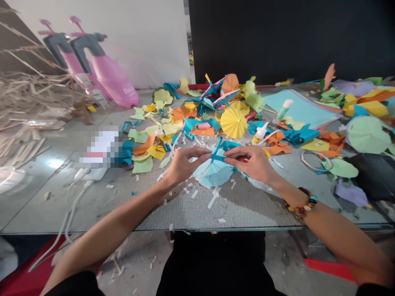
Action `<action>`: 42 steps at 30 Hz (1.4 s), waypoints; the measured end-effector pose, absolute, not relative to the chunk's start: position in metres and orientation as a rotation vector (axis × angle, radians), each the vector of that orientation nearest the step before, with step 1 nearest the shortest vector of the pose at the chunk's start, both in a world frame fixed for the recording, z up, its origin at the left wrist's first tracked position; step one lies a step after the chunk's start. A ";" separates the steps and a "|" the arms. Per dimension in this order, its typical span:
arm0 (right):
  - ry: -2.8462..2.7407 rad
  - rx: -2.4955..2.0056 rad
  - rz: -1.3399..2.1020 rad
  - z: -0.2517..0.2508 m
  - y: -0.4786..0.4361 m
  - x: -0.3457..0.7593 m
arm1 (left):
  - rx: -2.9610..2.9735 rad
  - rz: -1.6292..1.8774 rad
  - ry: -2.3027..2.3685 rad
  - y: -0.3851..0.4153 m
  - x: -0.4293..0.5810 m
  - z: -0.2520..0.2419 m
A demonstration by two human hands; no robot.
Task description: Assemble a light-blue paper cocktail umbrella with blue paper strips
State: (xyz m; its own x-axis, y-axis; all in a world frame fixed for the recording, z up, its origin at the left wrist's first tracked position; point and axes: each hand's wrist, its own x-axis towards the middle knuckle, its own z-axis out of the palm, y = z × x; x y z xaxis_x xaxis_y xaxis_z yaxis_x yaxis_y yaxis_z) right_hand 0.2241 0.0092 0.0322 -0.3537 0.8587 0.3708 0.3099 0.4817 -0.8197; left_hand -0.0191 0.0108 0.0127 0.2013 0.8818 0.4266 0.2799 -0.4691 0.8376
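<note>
Between both hands a narrow blue paper strip [218, 158] is stretched, each end pinched. My left hand [187, 163] has thumb and forefinger closed on its left end, and my right hand [255, 163] grips the right end the same way. A thin blue paper stick [219, 143] crosses the strip and points up and away. Just below lies a pleated, round light-blue paper piece [212, 174]; whether the stick is joined to it I cannot tell. Small white paper scraps [212, 201] are scattered in front of the hands.
Coloured paper pieces crowd the back, among them a yellow pleated disc [233, 122]. A small glue bottle [260, 132] and a glue stick [283, 110] stand at right. Pink spray bottles [114, 80] are at back left, near a blurred-out device with white cables [68, 205].
</note>
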 end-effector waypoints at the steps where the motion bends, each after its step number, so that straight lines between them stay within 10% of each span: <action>1: -1.897 -0.964 0.822 0.032 0.009 0.224 | 1.874 1.253 1.082 0.011 -0.020 0.013; 42: -1.882 -0.886 0.774 0.027 0.006 0.222 | 1.993 1.280 1.046 0.005 -0.019 0.018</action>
